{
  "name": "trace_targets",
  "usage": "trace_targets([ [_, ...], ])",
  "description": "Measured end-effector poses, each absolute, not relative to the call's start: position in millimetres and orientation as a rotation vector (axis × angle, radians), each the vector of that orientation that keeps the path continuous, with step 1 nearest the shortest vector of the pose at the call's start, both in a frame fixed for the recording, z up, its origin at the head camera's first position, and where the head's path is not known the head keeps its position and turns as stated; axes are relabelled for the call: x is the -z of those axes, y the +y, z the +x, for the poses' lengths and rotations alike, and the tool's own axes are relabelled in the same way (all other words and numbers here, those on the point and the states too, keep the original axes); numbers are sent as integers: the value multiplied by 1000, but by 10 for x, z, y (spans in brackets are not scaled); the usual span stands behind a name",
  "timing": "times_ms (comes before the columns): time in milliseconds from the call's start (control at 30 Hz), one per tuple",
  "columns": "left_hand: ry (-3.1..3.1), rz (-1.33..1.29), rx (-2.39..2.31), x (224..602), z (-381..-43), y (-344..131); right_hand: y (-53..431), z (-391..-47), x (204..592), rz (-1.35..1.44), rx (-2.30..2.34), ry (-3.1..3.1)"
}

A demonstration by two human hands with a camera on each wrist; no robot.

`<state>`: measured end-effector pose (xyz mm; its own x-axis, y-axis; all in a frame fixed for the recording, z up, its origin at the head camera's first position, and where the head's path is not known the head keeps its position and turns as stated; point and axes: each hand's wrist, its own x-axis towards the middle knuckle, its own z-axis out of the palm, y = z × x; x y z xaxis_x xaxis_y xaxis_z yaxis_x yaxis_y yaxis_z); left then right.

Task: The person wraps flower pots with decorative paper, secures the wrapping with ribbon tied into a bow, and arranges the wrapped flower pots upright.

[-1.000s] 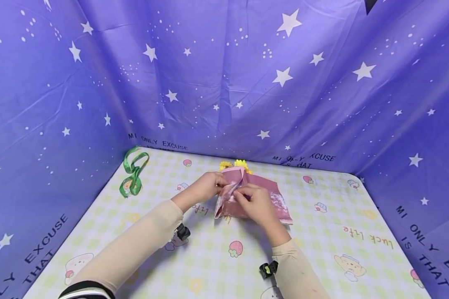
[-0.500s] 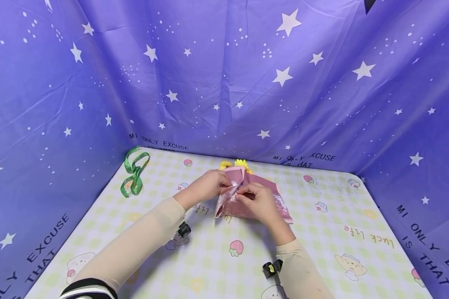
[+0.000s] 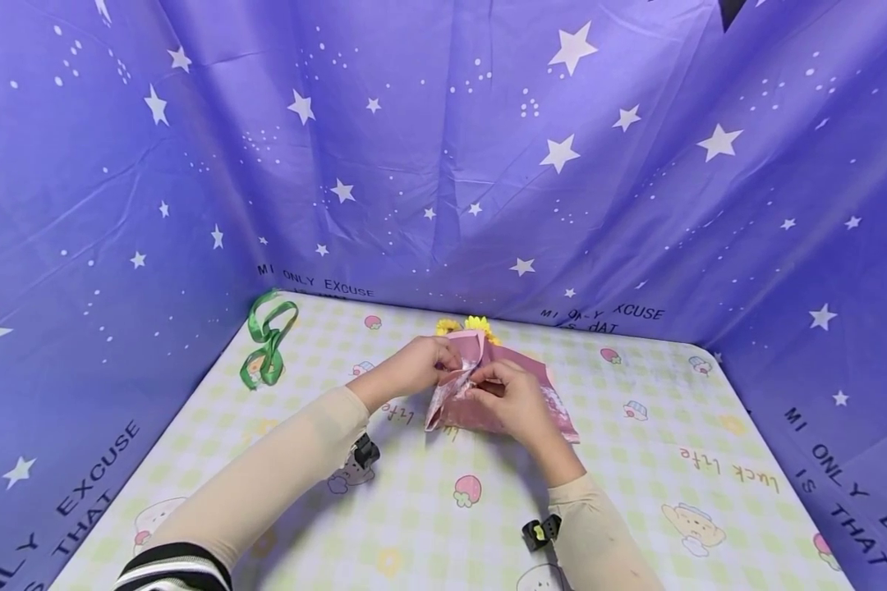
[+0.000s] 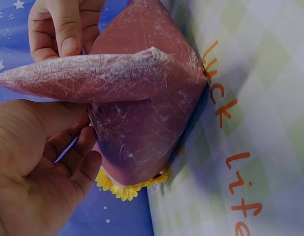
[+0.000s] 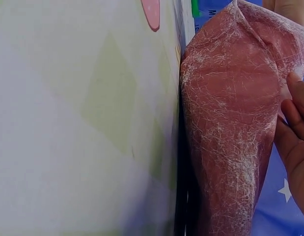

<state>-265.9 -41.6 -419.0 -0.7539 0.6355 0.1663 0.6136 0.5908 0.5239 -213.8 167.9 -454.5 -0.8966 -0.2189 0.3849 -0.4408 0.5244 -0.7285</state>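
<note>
A crinkled pink sheet of wrapping paper (image 3: 517,373), whitened along its creases, stands folded on the table. Yellow flowers (image 3: 478,328) poke out behind its far edge; their stems are hidden. My left hand (image 3: 423,365) holds the paper's left fold, thumb against it and the other fingers bent behind in the left wrist view. My right hand (image 3: 519,402) pinches the same raised fold from the right with thumb and forefinger. Between the hands, the folded edge (image 4: 88,73) sticks out in the left wrist view. The right wrist view shows the paper's broad crinkled side (image 5: 230,98).
A looped green ribbon (image 3: 268,353) lies at the table's far left. The checked tablecloth (image 3: 621,484) carries printed strawberries and lettering. A purple star-patterned curtain (image 3: 414,148) rises behind the table and at both sides.
Both hands have shifted slightly along the fold, the right one a little to the right. The paper's fold has moved slightly; ribbon and flowers stay in place.
</note>
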Motion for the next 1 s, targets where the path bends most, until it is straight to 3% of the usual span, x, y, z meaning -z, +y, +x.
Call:
trace_targets([
  [167, 2772, 1111, -833, 4176, -2678, -408, 1667, -2134, 4489, 682, -1117, -2469],
  [500, 2819, 1156, -712, 4132, -2699, -394, 1499, -2055, 4169, 1334, -565, -2265],
  [1000, 2748, 1157, -744, 4121, -2714, -418, 1530, -1968, 4072, 1459, -312, -2156],
])
